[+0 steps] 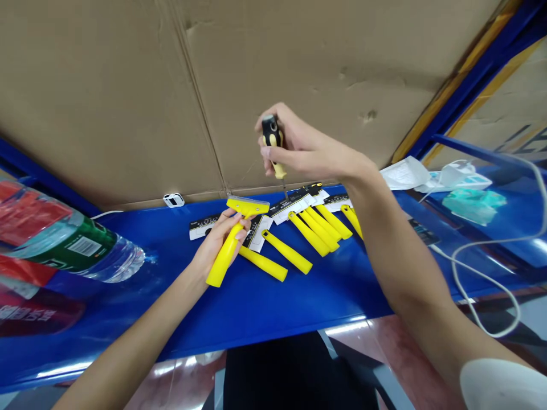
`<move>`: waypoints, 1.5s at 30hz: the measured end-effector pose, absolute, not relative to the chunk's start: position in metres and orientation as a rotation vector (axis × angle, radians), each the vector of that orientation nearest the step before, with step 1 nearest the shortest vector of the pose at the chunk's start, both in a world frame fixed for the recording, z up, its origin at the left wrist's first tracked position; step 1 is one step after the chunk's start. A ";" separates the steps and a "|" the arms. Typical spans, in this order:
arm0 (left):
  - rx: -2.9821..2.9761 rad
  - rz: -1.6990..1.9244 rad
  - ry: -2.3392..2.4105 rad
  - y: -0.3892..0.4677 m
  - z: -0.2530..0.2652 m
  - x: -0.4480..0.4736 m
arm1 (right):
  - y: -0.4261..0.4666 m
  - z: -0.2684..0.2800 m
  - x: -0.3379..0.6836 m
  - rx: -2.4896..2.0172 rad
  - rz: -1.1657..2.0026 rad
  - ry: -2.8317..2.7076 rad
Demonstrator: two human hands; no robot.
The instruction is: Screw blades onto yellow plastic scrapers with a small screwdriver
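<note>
My left hand (217, 242) is closed round a yellow scraper (225, 256), gripping it near the neck. The scraper's wide head, with two screws and a clear edge strip, points up and away from me. Raised above the shelf, my right hand (294, 142) grips a screwdriver (273, 139) by its black and cream handle. Its thin shaft points down, apart from the scraper in my left hand. Beneath and between my hands lie several more yellow scrapers (290, 253), their heads partly covered by black and white packaging cards (290, 208).
Plastic drink bottles (85, 245) lie at the left on the blue shelf (256, 307). By the cardboard wall (256, 68) sits a small white device (173, 200). A white cable (465, 285), a crumpled green plastic bag (474, 204) and white papers (404, 173) are at the right.
</note>
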State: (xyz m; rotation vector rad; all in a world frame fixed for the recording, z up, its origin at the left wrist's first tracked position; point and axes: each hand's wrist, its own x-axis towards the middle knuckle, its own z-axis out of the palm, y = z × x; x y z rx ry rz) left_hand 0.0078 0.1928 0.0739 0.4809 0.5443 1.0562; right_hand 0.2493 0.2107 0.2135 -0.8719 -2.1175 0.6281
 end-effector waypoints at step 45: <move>0.517 1.066 0.522 0.197 0.059 0.003 | 0.212 0.198 0.215 -0.856 0.371 -2.230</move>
